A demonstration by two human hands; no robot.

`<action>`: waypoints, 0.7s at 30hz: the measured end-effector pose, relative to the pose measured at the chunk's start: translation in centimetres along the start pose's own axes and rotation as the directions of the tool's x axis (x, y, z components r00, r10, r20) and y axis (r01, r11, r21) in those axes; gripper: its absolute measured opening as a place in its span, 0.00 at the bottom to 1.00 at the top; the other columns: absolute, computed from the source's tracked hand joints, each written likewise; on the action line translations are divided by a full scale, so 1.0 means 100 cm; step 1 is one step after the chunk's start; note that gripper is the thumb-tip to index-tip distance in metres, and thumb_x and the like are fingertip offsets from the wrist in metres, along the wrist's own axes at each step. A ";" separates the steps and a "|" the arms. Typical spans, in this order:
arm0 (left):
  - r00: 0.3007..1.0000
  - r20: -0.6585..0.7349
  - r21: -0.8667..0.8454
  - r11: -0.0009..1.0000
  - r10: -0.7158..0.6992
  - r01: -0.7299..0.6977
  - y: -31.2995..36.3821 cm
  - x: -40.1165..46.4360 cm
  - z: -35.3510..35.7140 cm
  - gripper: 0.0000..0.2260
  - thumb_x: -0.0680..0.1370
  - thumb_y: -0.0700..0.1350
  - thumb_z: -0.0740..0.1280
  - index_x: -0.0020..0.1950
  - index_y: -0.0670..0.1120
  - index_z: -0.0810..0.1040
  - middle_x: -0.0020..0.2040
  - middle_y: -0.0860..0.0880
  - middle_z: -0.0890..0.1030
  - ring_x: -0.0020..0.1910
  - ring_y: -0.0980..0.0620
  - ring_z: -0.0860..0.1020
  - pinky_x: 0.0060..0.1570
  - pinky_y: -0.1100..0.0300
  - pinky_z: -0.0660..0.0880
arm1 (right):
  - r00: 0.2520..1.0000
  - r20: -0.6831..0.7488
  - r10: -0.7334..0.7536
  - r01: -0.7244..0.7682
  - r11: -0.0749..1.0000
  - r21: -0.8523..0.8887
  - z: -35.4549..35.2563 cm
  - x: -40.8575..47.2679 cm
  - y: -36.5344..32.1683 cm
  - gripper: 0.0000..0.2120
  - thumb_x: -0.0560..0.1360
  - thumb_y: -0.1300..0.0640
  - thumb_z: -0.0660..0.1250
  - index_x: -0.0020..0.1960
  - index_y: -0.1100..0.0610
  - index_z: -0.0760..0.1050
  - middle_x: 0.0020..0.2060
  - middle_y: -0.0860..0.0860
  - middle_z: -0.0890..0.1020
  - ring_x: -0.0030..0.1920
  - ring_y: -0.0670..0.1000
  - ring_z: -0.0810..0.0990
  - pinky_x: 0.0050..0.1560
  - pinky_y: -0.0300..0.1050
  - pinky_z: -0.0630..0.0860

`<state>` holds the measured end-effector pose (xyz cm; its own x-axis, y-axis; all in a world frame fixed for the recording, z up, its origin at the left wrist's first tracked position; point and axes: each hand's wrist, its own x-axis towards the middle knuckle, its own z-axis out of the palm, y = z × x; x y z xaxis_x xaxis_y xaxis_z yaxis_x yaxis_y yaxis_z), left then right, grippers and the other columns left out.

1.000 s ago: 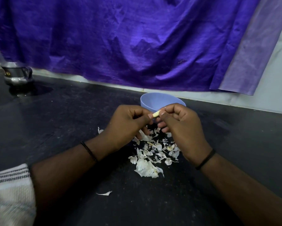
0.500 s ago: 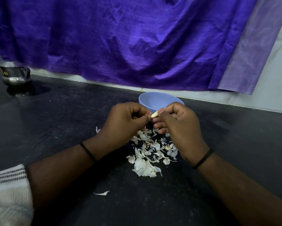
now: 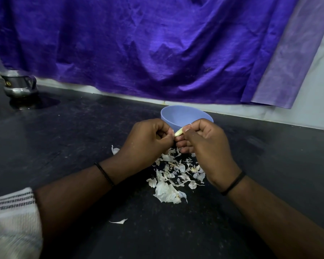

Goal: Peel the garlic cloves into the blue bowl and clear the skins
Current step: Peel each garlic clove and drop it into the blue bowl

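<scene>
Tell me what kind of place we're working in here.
Probably a home kitchen: a dark speckled stone counter, a steel pot at the back left, and a purple cloth hung over the wall.

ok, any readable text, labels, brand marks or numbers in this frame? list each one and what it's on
No readable text in the head view.
Small yellow mark on the shiny steel jug at far left of the black stone counter: too small and blurred to read.
Pale blue plastic bowl, purple hanging cloth, garlic clove pinched between left hand and right hand, white garlic skins: no markings.
</scene>
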<state>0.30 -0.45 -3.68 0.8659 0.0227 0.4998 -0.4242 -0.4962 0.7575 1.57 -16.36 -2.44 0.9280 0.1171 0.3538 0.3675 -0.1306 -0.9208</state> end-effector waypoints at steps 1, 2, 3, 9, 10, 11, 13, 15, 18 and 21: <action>1.000 0.000 -0.009 1.000 -0.005 0.005 0.000 0.000 0.000 0.04 0.77 0.38 0.70 0.43 0.45 0.81 0.35 0.48 0.83 0.32 0.50 0.83 0.30 0.56 0.79 | 1.000 0.004 0.003 -0.003 1.000 0.011 0.000 0.000 0.000 0.06 0.79 0.63 0.65 0.45 0.61 0.78 0.36 0.54 0.86 0.37 0.53 0.85 0.39 0.47 0.82; 1.000 0.003 -0.027 1.000 -0.014 0.014 -0.001 0.000 0.000 0.04 0.77 0.37 0.70 0.44 0.45 0.81 0.35 0.47 0.83 0.32 0.49 0.83 0.30 0.57 0.79 | 1.000 0.009 0.006 -0.006 1.000 0.019 0.001 0.000 0.000 0.06 0.79 0.64 0.65 0.45 0.61 0.78 0.36 0.54 0.85 0.36 0.52 0.84 0.39 0.46 0.82; 1.000 0.010 -0.049 0.998 -0.024 0.025 -0.001 0.001 0.001 0.04 0.77 0.37 0.70 0.44 0.44 0.81 0.35 0.47 0.83 0.32 0.49 0.83 0.29 0.58 0.79 | 1.000 0.014 0.008 -0.009 1.000 0.025 0.000 0.000 -0.001 0.05 0.79 0.64 0.65 0.45 0.61 0.78 0.36 0.54 0.85 0.36 0.52 0.84 0.38 0.46 0.82; 0.999 0.039 -0.078 0.997 -0.022 0.025 -0.002 0.002 0.002 0.04 0.77 0.37 0.69 0.44 0.44 0.79 0.34 0.49 0.82 0.31 0.52 0.83 0.29 0.56 0.80 | 0.998 0.055 0.012 -0.013 1.000 0.011 -0.002 0.001 -0.001 0.06 0.80 0.64 0.62 0.47 0.62 0.78 0.35 0.53 0.85 0.36 0.49 0.82 0.38 0.43 0.80; 0.999 0.038 -0.078 0.997 -0.019 0.021 -0.002 0.002 0.002 0.04 0.77 0.36 0.69 0.44 0.44 0.79 0.34 0.48 0.81 0.31 0.52 0.83 0.29 0.54 0.80 | 0.998 0.063 0.010 -0.011 1.000 0.006 -0.002 0.002 -0.001 0.06 0.81 0.64 0.62 0.48 0.62 0.78 0.35 0.52 0.84 0.36 0.49 0.82 0.38 0.42 0.80; 0.999 0.037 -0.078 0.997 -0.017 0.020 -0.002 0.002 0.002 0.04 0.77 0.36 0.69 0.44 0.43 0.79 0.34 0.48 0.81 0.31 0.52 0.83 0.30 0.53 0.80 | 0.997 0.074 0.011 -0.011 1.000 0.002 -0.002 0.002 -0.001 0.07 0.81 0.63 0.62 0.49 0.63 0.77 0.35 0.51 0.84 0.36 0.48 0.81 0.38 0.42 0.80; 0.999 0.035 -0.080 0.997 -0.017 0.019 -0.002 0.002 0.002 0.04 0.77 0.36 0.69 0.44 0.43 0.79 0.33 0.48 0.81 0.31 0.52 0.82 0.30 0.53 0.80 | 0.996 0.093 0.016 -0.016 1.000 0.006 -0.001 0.002 -0.001 0.07 0.81 0.64 0.60 0.49 0.64 0.76 0.35 0.51 0.83 0.36 0.48 0.80 0.39 0.43 0.79; 0.999 0.026 -0.074 0.997 -0.031 0.033 -0.002 0.002 0.001 0.04 0.77 0.36 0.68 0.43 0.43 0.79 0.33 0.49 0.81 0.30 0.53 0.82 0.29 0.55 0.79 | 0.995 0.096 0.017 -0.021 0.999 0.047 -0.001 0.002 -0.003 0.08 0.80 0.66 0.59 0.47 0.66 0.75 0.34 0.52 0.81 0.35 0.50 0.78 0.38 0.45 0.77; 0.998 -0.006 -0.095 0.993 -0.069 0.068 -0.003 0.004 -0.002 0.03 0.78 0.37 0.68 0.45 0.43 0.79 0.32 0.49 0.81 0.30 0.54 0.82 0.29 0.56 0.79 | 0.996 0.094 -0.005 -0.004 0.996 0.093 -0.001 0.003 -0.007 0.10 0.80 0.66 0.58 0.44 0.62 0.75 0.33 0.51 0.80 0.35 0.49 0.77 0.38 0.47 0.77; 0.998 -0.001 -0.131 0.989 -0.066 0.065 -0.002 0.003 -0.001 0.04 0.79 0.39 0.67 0.46 0.45 0.79 0.32 0.47 0.82 0.29 0.51 0.82 0.28 0.55 0.78 | 0.995 0.097 -0.025 0.020 0.998 0.060 -0.002 0.003 -0.006 0.08 0.82 0.62 0.60 0.47 0.60 0.76 0.34 0.48 0.81 0.35 0.47 0.78 0.37 0.44 0.78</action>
<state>0.64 -0.29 -3.61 0.8918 0.0560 0.4490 -0.3978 -0.3757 0.8370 1.67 -16.39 -1.77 0.9080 0.2153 0.3595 0.3814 -0.0692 -0.9218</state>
